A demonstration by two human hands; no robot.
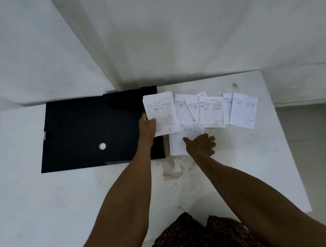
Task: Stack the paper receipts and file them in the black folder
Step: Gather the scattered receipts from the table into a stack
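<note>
Receipts being gathered beside black folder (90, 131).
Stack (162, 113) is pinched by left hand (147, 128); loose receipt (177, 144) is pressed under right hand (201, 144), fingers curled.

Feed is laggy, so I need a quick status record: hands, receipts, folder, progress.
left hand: grips a stack of receipts over the black folder's right edge
right hand: on a loose receipt on the table, grip unclear
black folder: flat on the white table
spread receipts: overlapping, right of the stack
progress: stacking unfinished, nothing filed
</note>
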